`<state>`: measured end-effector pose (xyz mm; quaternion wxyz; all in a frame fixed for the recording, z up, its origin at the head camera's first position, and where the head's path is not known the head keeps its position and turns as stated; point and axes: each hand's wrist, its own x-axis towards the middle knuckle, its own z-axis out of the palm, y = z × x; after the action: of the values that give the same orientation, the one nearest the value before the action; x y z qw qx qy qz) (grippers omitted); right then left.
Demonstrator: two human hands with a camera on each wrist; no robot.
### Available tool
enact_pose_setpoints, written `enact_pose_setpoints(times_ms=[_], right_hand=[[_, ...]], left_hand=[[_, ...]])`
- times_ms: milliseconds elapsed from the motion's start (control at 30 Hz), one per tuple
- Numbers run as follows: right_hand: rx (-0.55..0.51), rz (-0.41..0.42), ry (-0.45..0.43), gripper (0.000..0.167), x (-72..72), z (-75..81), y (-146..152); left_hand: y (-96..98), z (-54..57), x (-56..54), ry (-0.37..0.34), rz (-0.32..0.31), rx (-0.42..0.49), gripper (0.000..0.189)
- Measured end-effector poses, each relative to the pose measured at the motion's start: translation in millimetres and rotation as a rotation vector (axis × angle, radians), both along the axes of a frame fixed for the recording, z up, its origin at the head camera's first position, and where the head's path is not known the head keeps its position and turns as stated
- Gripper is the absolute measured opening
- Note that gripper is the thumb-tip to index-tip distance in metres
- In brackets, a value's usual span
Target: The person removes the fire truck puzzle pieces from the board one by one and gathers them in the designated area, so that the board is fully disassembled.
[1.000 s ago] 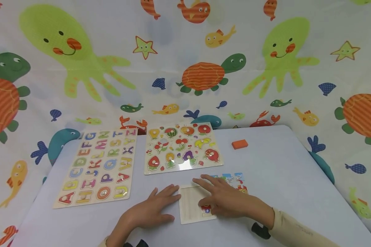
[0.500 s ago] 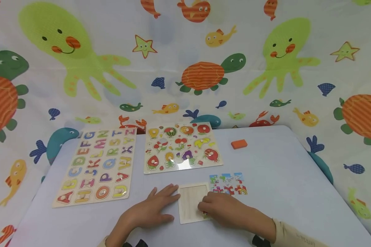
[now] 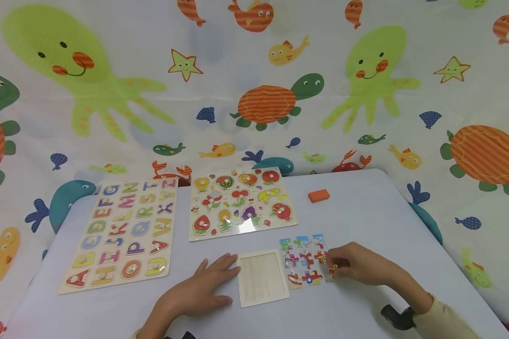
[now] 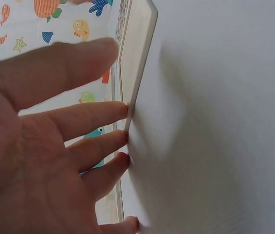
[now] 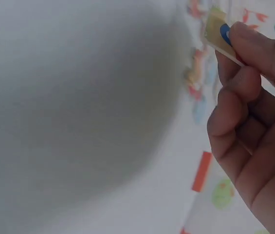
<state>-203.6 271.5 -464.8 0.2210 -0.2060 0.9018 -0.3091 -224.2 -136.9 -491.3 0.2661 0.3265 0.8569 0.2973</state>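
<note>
A shallow square wooden puzzle tray [image 3: 262, 280] lies bare on the white table in the head view. My left hand [image 3: 199, 289] is left of it, its relaxed fingertips touching the tray's left edge; the left wrist view shows the fingers [image 4: 96, 119] extended against that edge. Right of the tray lie several colourful jigsaw pieces [image 3: 306, 259] in rows. At their right side my right hand [image 3: 360, 263] pinches one jigsaw piece [image 5: 217, 30] between thumb and index finger. That piece has a tan area and a blue round mark; the thumb covers part of it.
An alphabet board [image 3: 120, 235] lies at the left and a fruit puzzle board [image 3: 242, 202] at the back middle. An orange block [image 3: 318, 196] sits at the back right. Behind the table hangs a sea-animal cloth [image 3: 220, 56].
My right hand has moved right from the tray to the right side of the jigsaw pieces, carrying the piece that was in the tray. My left hand has stayed at the tray's edge.
</note>
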Motion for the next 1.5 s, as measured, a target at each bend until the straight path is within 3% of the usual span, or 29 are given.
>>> enact_pose_setpoints(times_ms=[100,200,467,867,1300,1500], right_hand=[[0.035,0.004,0.005,0.011,3.4,-12.5,-1.6],[0.111,-0.025,0.071,0.014,5.7,-19.2,-7.4],[0.295,-0.115,0.203,0.028,18.4,-21.9,-18.8],[0.334,-0.175,0.246,0.024,24.8,-24.3,-25.6],[0.417,-0.186,0.277,0.029,10.5,-32.3,-29.1],[0.449,-0.209,0.257,0.028,14.2,-38.4,-32.5]], left_hand=[[-0.8,-0.6,0.3,0.003,0.006,0.004,0.064],[-0.1,-2.2,0.2,0.008,0.007,0.009,0.064],[0.9,-2.4,1.5,0.017,0.004,0.016,0.065],[-0.2,-2.7,2.5,0.009,0.016,0.021,0.066],[3.4,-9.4,-9.8,0.023,0.028,0.008,0.064],[3.9,-14.9,-8.9,0.016,0.024,0.001,0.064]])
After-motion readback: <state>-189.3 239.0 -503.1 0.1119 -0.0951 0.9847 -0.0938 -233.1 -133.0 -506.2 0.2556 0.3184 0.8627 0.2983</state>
